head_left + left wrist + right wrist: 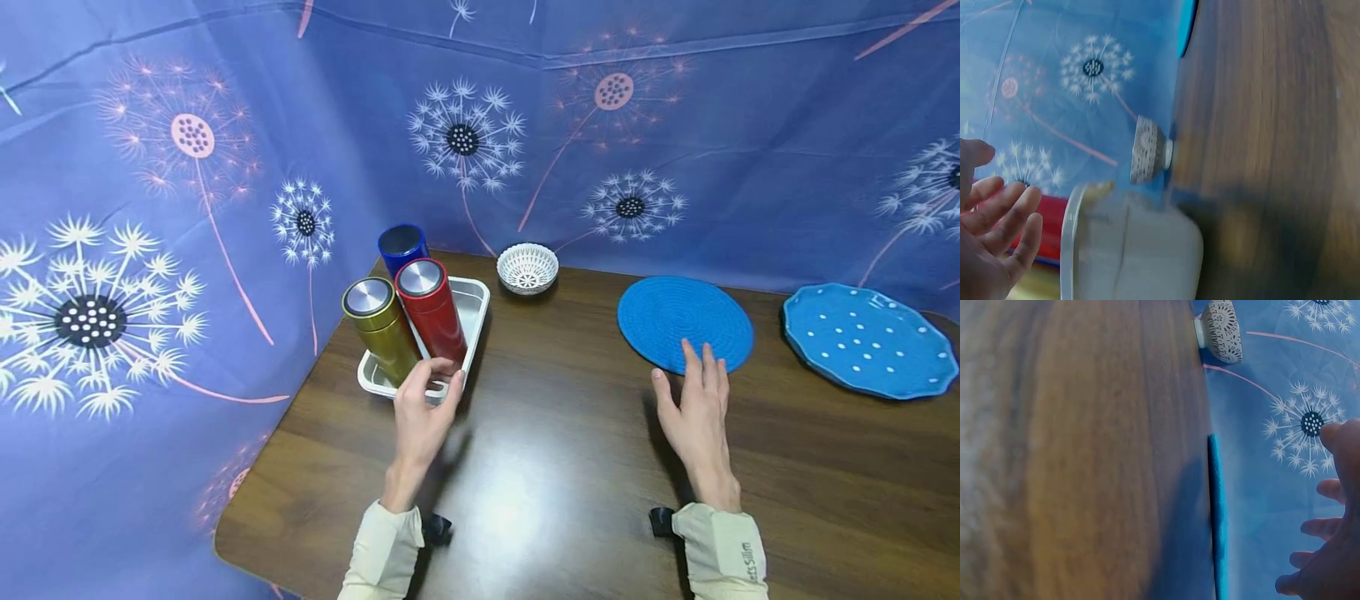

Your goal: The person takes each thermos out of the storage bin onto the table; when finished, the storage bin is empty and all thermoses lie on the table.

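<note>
In the head view my left hand (426, 408) is at the near right edge of a white tray (474, 302), its fingers bent loosely in front of a red bottle (433, 321). Nothing is seen in its grasp; whether a fingertip touches the bottle I cannot tell. Beside the red bottle stand a gold bottle (386, 337) and a blue bottle (402, 243), all three in the tray. My right hand (697, 417) hovers over the near edge of a round blue placemat (678, 312), fingers spread and holding nothing. The right wrist view shows those fingers (1322, 528) apart from the mat.
A small white openwork bowl (528, 271) stands near the table's back edge, between tray and placemat. To the far right lies a blue plate with white dots (870, 350). A blue dandelion-print cloth (352, 100) hangs behind and left of the brown wooden table (555, 417).
</note>
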`<move>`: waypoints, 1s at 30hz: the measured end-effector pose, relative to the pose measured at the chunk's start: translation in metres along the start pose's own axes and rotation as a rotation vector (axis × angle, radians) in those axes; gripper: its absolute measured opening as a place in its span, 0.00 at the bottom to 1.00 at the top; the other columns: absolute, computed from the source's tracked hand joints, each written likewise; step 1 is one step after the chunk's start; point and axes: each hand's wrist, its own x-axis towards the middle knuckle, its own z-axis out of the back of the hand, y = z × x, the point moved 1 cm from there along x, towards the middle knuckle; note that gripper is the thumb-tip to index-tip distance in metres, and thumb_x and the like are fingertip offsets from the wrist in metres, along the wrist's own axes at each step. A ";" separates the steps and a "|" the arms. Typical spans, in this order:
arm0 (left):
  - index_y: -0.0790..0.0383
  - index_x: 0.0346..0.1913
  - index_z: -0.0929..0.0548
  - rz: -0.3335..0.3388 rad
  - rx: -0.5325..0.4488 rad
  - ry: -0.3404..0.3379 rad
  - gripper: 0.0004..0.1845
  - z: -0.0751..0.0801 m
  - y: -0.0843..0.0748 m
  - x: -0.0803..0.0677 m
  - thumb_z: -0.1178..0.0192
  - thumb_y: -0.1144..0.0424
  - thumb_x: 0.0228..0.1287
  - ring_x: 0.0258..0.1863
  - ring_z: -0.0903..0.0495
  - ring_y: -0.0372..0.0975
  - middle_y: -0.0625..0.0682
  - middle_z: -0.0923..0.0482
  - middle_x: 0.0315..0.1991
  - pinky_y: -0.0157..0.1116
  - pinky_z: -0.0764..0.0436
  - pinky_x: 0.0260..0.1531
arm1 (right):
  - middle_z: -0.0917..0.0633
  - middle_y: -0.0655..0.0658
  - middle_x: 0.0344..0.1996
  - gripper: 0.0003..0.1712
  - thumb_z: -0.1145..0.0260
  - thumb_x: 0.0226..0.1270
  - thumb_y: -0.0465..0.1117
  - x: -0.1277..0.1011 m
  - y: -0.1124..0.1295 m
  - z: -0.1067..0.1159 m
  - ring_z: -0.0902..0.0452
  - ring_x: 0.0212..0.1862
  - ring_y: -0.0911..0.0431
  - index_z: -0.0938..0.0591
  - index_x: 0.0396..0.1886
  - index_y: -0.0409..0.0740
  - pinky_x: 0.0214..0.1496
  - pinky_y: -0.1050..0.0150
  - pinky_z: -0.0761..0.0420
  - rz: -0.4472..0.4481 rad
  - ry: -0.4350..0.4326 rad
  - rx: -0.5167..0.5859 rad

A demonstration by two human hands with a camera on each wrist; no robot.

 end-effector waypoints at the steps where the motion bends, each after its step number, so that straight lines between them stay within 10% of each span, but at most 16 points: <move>1: 0.66 0.39 0.19 0.000 0.001 -0.010 0.09 0.003 0.002 0.000 0.34 0.69 0.55 0.30 0.20 0.40 0.52 0.18 0.31 0.44 0.22 0.28 | 0.50 0.29 0.71 0.34 0.48 0.71 0.46 -0.001 0.000 0.001 0.64 0.70 0.33 0.44 0.72 0.40 0.66 0.37 0.61 -0.001 -0.003 0.002; 30: 0.75 0.43 0.25 0.236 0.127 -0.232 0.16 0.067 0.061 -0.003 0.35 0.74 0.52 0.37 0.26 0.50 0.63 0.28 0.37 0.40 0.26 0.34 | 0.49 0.32 0.71 0.33 0.47 0.71 0.44 -0.001 -0.001 0.001 0.61 0.70 0.35 0.43 0.72 0.43 0.65 0.36 0.55 -0.037 -0.030 0.047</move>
